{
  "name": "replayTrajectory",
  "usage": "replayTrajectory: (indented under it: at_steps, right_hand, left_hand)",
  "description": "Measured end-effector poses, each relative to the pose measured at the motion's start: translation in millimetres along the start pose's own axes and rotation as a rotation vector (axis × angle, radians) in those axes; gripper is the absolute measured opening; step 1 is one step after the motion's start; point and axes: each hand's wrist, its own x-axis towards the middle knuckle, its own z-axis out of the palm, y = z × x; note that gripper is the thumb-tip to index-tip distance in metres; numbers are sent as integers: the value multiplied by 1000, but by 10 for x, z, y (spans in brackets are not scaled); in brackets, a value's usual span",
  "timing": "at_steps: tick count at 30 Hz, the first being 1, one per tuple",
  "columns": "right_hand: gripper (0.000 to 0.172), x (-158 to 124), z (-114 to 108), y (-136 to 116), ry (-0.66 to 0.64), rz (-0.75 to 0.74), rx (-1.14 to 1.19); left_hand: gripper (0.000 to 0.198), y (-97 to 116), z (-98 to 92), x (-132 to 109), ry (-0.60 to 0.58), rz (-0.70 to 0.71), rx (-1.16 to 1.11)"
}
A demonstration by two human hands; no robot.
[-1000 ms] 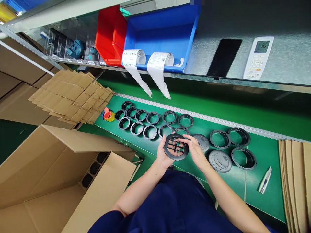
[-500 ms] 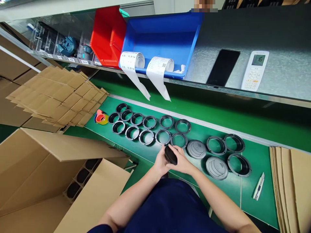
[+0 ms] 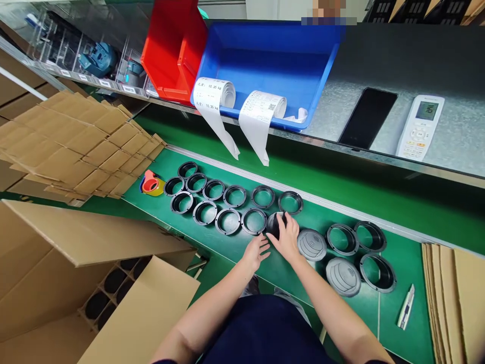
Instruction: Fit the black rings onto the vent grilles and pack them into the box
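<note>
My right hand (image 3: 287, 236) has its thumb and fingers around a dark round disc (image 3: 276, 225), which sits in the ring position beside the near row of black rings (image 3: 253, 221). Just left of it, my left hand (image 3: 257, 252) holds nothing, its fingers apart near the bench's front edge. Two grey round vent covers (image 3: 311, 244) (image 3: 343, 276) lie to the right of my right hand. More black rings (image 3: 342, 239) stand beyond them. Several rings form two rows to the left on the green bench (image 3: 242, 248).
A tape roll (image 3: 152, 184) and a cutter (image 3: 405, 307) lie on the bench. An open carton (image 3: 151, 298) stands at left. Cardboard sheets (image 3: 462, 293) stand at right. The shelf above bears a blue bin (image 3: 273, 65), red bin (image 3: 170, 50), phone (image 3: 368, 119) and remote (image 3: 420, 126).
The dark disc has gone from between both hands to the ring at the right end of the near row. My left hand has let go and opened. The view has shifted slightly.
</note>
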Motion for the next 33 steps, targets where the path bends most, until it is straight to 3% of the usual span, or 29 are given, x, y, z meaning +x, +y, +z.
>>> replayTrajectory:
  at_steps: [2, 6, 9, 13, 17, 21, 23, 25, 28, 30, 33]
  right_hand:
    - [82, 122, -25, 66, -18, -13, -40]
    - [65, 145, 50, 124, -196, -102, -147]
    - [62, 12, 123, 115, -229, -98, -211]
    - [65, -46, -13, 0, -206, -97, -199]
    - [71, 9, -186, -121, -80, -67, -126]
    - [70, 6, -9, -112, -173, -60, -115]
    - [68, -37, 86, -76, -254, -93, -93]
    - [65, -117, 76, 0, -260, -91, -58]
    - [66, -276, -136, 247, -141, 16, -65]
    - [81, -367, -316, 478, -107, 115, -137]
    - [103, -444, -491, 775, -244, 92, -249]
  left_hand:
    - [36, -34, -16, 24, -18, -18, -2]
    - [42, -82, 3, 53, -81, -53, -25]
    - [40, -90, -41, 40, -70, -61, -36]
    - [31, -70, -294, -78, 4, -56, -22]
    - [16, -68, -641, -221, 131, -32, 39]
    - [10, -115, -772, -274, 230, 71, 165]
    - [3, -119, -682, -263, 216, 188, 248]
    - [10, -92, -490, -227, 156, 326, 333]
    - [43, -15, -70, -108, -18, 516, 463]
    - [74, 23, 239, 15, -200, 656, 642]
    - [97, -1, 617, 175, -340, 776, 959]
